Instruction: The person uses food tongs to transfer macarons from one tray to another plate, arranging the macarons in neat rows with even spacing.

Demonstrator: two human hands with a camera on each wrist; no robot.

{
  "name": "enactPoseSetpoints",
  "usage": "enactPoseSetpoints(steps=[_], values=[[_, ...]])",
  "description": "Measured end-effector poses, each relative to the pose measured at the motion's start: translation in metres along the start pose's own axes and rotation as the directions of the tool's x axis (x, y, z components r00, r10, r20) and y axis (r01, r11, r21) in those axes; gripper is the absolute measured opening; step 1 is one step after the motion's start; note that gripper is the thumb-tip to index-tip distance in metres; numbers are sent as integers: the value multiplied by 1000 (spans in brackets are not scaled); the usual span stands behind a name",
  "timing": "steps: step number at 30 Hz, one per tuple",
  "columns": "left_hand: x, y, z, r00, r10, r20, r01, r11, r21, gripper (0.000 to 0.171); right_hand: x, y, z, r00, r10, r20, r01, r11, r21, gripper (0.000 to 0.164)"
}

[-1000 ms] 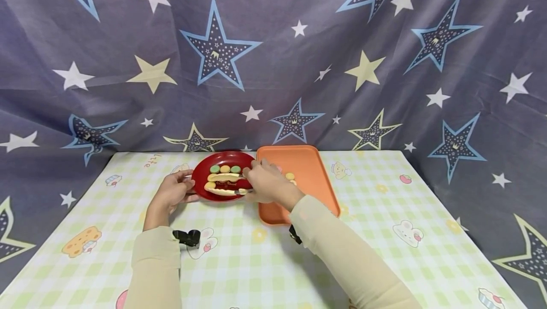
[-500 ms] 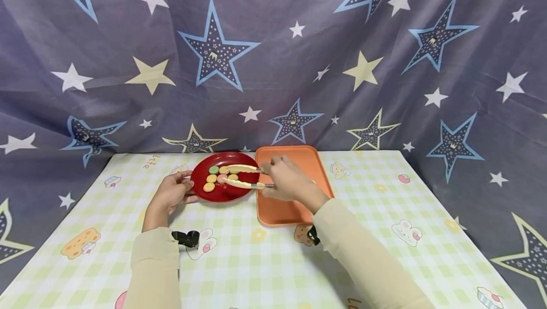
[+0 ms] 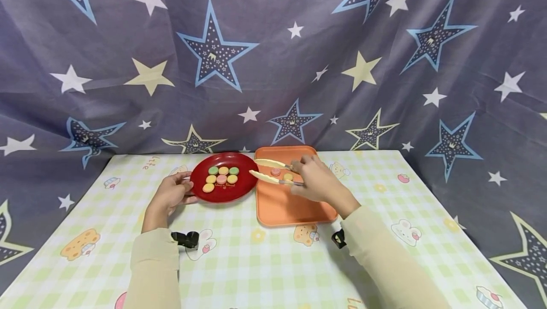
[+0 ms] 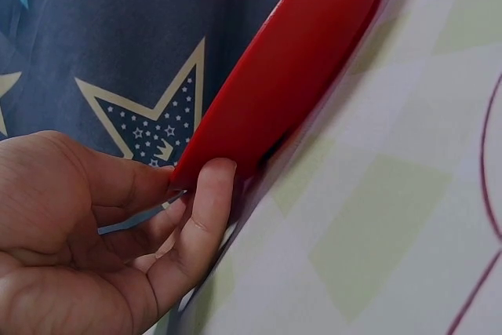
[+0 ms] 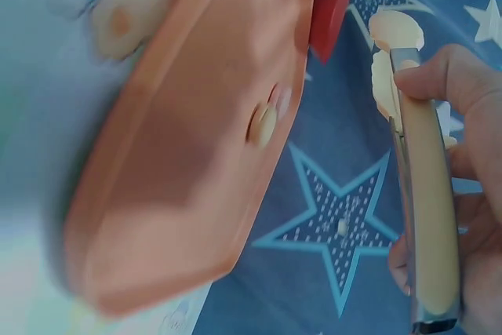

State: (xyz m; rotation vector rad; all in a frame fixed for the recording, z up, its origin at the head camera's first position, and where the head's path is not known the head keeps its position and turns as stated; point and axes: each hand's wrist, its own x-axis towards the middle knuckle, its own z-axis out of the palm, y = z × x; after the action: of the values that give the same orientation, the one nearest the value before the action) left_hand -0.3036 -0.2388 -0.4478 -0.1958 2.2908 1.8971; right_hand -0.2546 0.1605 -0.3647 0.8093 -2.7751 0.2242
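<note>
My left hand (image 3: 170, 194) grips the left rim of a red plate (image 3: 226, 159), thumb above and fingers below in the left wrist view. Several green, yellow and pink macarons (image 3: 221, 179) lie in rows on the plate's left and middle. Over the orange tray (image 3: 279, 210), my right hand (image 3: 319, 181) holds tongs (image 3: 266, 177) with cream-coloured tips; their arms are spread with nothing between the tips. A pink macaron (image 3: 275, 172) and a yellow macaron (image 3: 288, 177) rest on the tray, below the tongs. The right wrist view shows the tongs' handle (image 5: 431, 217) in my fingers.
Plate and tray stand side by side at the back of a table with a green checked cloth (image 3: 239, 271). A dark curtain with stars (image 3: 273, 62) hangs right behind them.
My right hand has drawn the tongs rightward, from over the plate to over the tray. A pink macaron now shows in the plate's middle row. The left hand keeps its grip.
</note>
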Motion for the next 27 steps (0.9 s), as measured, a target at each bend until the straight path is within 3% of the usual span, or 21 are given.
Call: enactPoseSetpoints(steps=[8,14,18,22,27], values=[[1,-1,-1,1000,4,-2,-4,1000,5,53,-21,25,4,997,81,-8,-81,997,3,31],[1,-1,-1,1000,3,-8,-3,1000,3,54,-34,39,8,992,128,10,-128,992,2,42],[0,-1,-1,1000,3,0,-3,1000,-7,54,-40,46,9,993,122,2,-122,993,-4,45],[0,-1,-1,1000,2,-1,-2,1000,-6,54,-44,52,10,995,101,-3,-101,995,-10,36],[-1,0,-1,1000,0,-5,0,1000,-2,53,-48,58,9,991,131,29,-131,991,17,34]])
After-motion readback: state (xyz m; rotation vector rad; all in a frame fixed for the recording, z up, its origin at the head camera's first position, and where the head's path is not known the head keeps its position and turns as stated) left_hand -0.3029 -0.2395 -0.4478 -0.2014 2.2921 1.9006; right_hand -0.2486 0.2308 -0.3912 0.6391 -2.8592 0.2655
